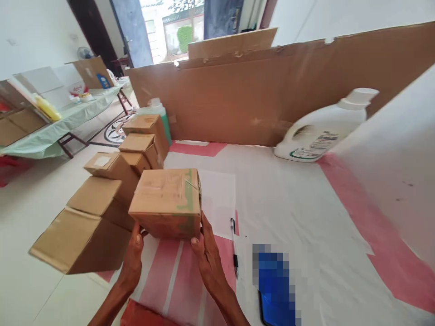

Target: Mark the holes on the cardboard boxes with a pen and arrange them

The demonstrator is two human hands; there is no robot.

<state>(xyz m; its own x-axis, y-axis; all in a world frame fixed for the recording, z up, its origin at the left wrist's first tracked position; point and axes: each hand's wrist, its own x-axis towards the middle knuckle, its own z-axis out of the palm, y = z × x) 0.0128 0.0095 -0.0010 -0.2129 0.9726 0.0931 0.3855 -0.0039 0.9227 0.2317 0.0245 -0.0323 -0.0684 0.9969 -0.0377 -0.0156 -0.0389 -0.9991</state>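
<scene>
The cardboard wall (258, 95) stood across the back of the tabletop (288, 199), a white jug (322, 131) leaned against it at the right, and a row of boxes (112, 190) ran along the left edge. Front and centre was the box (166, 201), and both hands were on it: the left hand (132, 260) cupped its lower left corner, the right hand (207, 258) pressed its lower right side, so it sat pinched between them just above the pink-and-white cover. Fingers (195, 242) were spread moderately and curled onto the cardboard, grasping the box, not clenched. To handle it well, I'd judge, the pressure had to be even on both sides, the box level, and clear of the neighbouring boxes and the paper (219, 203) behind it. A pen (233, 225) lay just to the right.
</scene>
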